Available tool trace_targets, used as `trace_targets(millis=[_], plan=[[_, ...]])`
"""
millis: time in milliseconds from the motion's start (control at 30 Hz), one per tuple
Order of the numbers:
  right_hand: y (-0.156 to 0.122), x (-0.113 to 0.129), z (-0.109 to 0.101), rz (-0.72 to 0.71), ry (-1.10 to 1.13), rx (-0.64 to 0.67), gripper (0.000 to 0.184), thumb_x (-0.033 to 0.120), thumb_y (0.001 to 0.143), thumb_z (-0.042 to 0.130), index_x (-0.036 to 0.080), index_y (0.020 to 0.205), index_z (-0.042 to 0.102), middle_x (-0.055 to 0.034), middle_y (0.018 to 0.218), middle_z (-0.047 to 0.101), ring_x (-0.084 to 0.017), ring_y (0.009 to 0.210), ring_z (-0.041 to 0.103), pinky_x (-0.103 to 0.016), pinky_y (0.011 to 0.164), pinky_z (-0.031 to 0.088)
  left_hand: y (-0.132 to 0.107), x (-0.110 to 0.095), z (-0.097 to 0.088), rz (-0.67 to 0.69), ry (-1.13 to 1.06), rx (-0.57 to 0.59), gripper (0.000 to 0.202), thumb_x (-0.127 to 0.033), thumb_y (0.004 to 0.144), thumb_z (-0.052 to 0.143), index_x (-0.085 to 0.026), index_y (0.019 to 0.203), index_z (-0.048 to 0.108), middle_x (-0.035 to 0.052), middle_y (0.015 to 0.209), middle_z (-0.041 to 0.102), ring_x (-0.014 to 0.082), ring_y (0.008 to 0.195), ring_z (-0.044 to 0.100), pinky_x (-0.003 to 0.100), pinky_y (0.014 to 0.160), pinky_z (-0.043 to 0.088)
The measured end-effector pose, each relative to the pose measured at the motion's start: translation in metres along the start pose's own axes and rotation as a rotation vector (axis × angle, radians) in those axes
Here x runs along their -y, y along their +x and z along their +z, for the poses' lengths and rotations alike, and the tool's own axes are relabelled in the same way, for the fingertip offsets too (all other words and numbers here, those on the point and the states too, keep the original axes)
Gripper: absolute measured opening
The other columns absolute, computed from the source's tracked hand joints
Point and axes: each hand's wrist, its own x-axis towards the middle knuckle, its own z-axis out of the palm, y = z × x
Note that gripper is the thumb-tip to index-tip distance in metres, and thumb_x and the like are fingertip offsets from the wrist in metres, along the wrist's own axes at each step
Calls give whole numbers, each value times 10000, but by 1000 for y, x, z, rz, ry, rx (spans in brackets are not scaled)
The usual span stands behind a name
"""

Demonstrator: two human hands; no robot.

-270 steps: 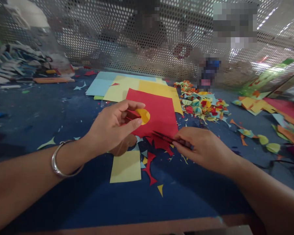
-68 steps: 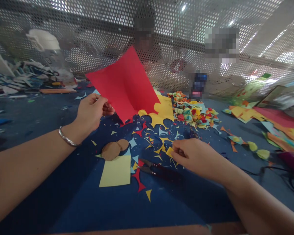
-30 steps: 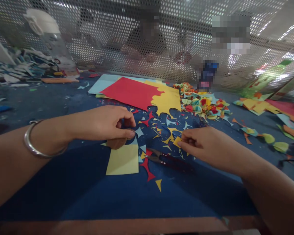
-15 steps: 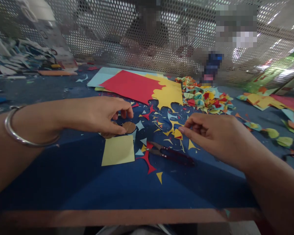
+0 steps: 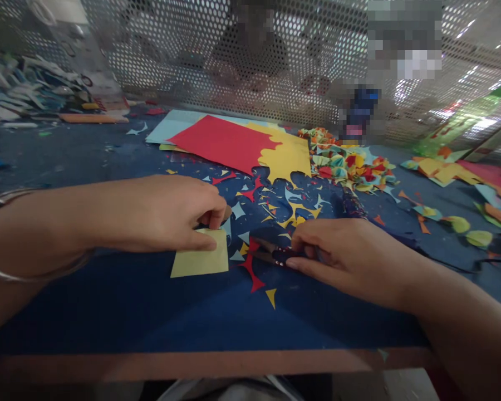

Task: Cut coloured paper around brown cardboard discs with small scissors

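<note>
My left hand [image 5: 162,214] is over the upper part of a pale yellow paper square [image 5: 200,263]. Its thumb lies across the paper, apart from the curled fingers; whether it presses down I cannot tell. The edge of a brown disc [image 5: 227,212] shows by the fingertips, mostly hidden by them. My right hand [image 5: 329,256] has thumb and fingers closed round the handles of small thread snips [image 5: 279,256]. Their blades point left, spread apart, over a red paper scrap [image 5: 253,273]. A small yellow paper piece [image 5: 299,221] lies just beyond my right fingers.
Red [image 5: 223,142] and yellow sheets [image 5: 290,156] lie stacked behind the cut scraps. Small folded colored papers [image 5: 354,167] are heaped at the back right. A clear bottle [image 5: 83,61] stands back left. A perforated metal screen [image 5: 171,61] borders the table's [image 5: 129,317] far side.
My right hand has left the small yellow paper piece and closed on the snips. My left hand has come nearer, from the brown discs onto the top of the paper square.
</note>
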Motion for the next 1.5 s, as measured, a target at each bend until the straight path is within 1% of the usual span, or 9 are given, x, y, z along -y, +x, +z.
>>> trace_targets(millis=[233,400,533,700,800,900,1133,1367,1500], plan=[[-4,3,4,-43,83,23,206,387,935,600,207,844,642,-17,791,667,-152,653,559,-272,575,351,3,-11,-7,-76,-39,178,169,-293,746,677,-247,620,575,-5,597,603,165,502,484,313,488,255],[-8,10,5,-76,201,50,125,256,866,644,212,769,578,31,709,617,-119,610,503,-251,556,336,4,-11,-8,-89,-112,99,162,-250,735,660,-240,616,551,-13,567,563,151,498,442,293,492,286],[-9,13,7,-96,263,-110,109,203,861,609,208,766,555,30,716,613,-109,613,507,-237,572,363,9,-7,-8,-133,-238,-41,79,-262,711,709,-241,662,651,-5,599,604,159,516,489,281,501,316],[-7,11,8,41,393,-348,142,233,892,586,212,769,519,27,678,604,-97,578,520,-213,555,404,14,-19,-3,-265,-598,-358,127,-329,735,767,-206,749,735,27,707,683,160,574,581,275,545,395],[-5,10,9,82,510,-413,172,256,919,573,217,783,473,32,652,610,-84,510,511,-214,521,413,16,-31,8,-246,-1116,-311,132,-301,745,776,-212,769,681,42,788,699,187,673,659,298,608,491],[-4,12,10,72,650,-434,175,250,934,567,220,806,452,39,644,616,-84,508,562,-208,515,431,15,-42,21,-226,-1274,-276,136,-274,717,804,-219,738,681,35,807,705,178,702,669,282,619,520],[2,17,14,28,831,-355,139,180,914,568,220,843,456,67,642,564,-73,507,553,-185,481,426,11,-56,36,-161,-1393,-214,157,-274,758,799,-219,702,663,3,736,694,152,689,640,259,634,521],[5,19,17,82,1262,-220,248,368,951,637,231,1067,465,96,629,532,-44,432,450,-134,378,315,11,-56,43,-94,-1378,-178,166,-291,789,791,-202,730,664,5,739,695,139,666,614,261,619,489],[5,21,19,101,1334,-310,291,446,955,640,216,1092,525,105,588,444,-31,448,330,-139,390,247,11,-58,45,-168,-1373,-307,201,-328,796,791,-181,777,656,-9,735,669,123,675,599,242,633,471]])
